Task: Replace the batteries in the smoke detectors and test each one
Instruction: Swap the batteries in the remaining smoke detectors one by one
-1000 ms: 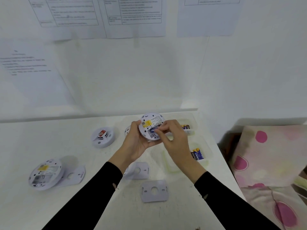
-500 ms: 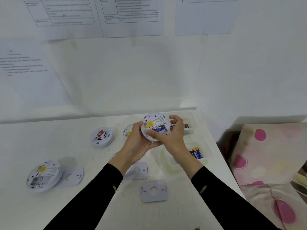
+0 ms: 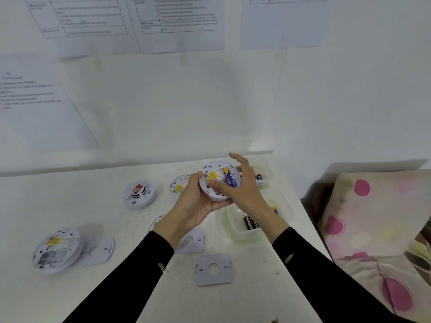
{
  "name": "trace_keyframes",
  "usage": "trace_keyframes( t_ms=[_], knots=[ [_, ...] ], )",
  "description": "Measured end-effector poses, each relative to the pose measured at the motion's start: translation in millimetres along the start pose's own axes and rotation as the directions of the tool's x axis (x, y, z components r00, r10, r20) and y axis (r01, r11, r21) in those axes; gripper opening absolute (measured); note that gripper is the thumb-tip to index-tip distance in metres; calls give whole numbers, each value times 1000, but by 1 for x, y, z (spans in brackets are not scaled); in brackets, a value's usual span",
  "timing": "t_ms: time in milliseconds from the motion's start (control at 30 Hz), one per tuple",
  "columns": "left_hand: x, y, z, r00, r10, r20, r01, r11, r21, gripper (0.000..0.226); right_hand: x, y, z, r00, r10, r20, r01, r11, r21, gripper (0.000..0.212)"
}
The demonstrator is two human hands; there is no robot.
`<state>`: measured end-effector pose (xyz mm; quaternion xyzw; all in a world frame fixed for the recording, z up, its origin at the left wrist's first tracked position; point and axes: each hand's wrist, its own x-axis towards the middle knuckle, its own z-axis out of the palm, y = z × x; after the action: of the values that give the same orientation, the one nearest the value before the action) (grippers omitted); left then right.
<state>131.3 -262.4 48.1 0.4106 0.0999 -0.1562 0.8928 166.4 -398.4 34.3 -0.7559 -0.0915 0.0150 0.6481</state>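
My left hand (image 3: 194,202) grips a round white smoke detector (image 3: 215,170) from the left and below, holding it back side up above the white table (image 3: 70,206). A yellow label and a blue battery (image 3: 230,178) show in its open back. My right hand (image 3: 245,191) lies over the detector's right side. Its thumb touches the back near the label, and its fingers arch loosely above the far rim with the index finger raised.
On the table lie a face-up detector (image 3: 139,194), a back-up detector (image 3: 57,251) leaning on a mounting plate (image 3: 99,251), another detector (image 3: 179,185) behind my left hand, and two loose plates (image 3: 213,269). Two clear tubs (image 3: 235,231) hold batteries. A pink-spotted cloth (image 3: 373,229) lies right.
My right hand pushed the blue battery into the detector's back, then loosened; its fingers now lift off the far rim. The left hand kept hold of the detector.
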Motion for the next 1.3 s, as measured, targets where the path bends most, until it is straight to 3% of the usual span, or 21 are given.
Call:
trace_keyframes(
  t_ms=[67, 167, 300, 400, 600, 667, 833, 933, 1000, 1067, 1133, 1200, 1300],
  knots=[
    [1, 0, -2, 1000, 4, -15, -4, 1000, -21, 50, -2, 6, -1, 987, -149, -59, 134, 969, -205, 55],
    [3, 1, -2, 1000, 0, -26, 0, 1000, -12, 49, -4, 9, -2, 967, -232, -102, 192, 932, -306, 33],
    [5, 1, -3, 1000, 8, -25, -8, 1000, 6, 49, -5, -3, -3, 931, -325, -163, 267, 916, -299, 24],
    [4, 2, -2, 1000, 13, -26, -13, 1000, 5, 50, -9, -13, -3, 900, -426, -87, 393, 883, -256, 21],
    [1, 6, -3, 1000, 0, 4, 0, 999, 32, 57, -6, 4, 2, 765, -640, 76, 574, 623, -532, 18],
    [2, 6, -5, 1000, -10, 13, 9, 999, 31, 58, -4, 9, -1, 763, -640, 95, 569, 595, -567, 20],
    [-3, 5, -7, 997, -8, 78, 3, 998, 59, 50, -7, 14, -11, 880, -411, 238, 460, 618, -637, 37],
    [-2, 4, -11, 993, 25, 117, -33, 997, 67, 46, -9, 9, -18, 936, -212, 280, 334, 783, -525, 44],
    [-1, 4, -11, 995, 40, 93, -44, 998, 42, 48, -8, 2, -27, 965, -156, 212, 218, 924, -313, 43],
    [0, 4, -11, 996, 48, 70, -50, 998, 33, 50, -4, -3, -43, 990, -130, 59, 140, 967, -215, 35],
    [2, 4, -11, 997, 52, 57, -55, 997, 51, 52, 2, -2, -65, 999, -36, -18, 26, 919, -393, 28],
    [4, 3, -11, 997, 64, 39, -66, 996, 67, 53, 5, 2, -83, 981, 185, 61, -103, 756, -647, 30],
    [9, -1, -10, 995, 99, 22, -101, 990, 100, 48, 5, 11, -89, 891, 411, 194, -18, 458, -889, 29]
  ],
)
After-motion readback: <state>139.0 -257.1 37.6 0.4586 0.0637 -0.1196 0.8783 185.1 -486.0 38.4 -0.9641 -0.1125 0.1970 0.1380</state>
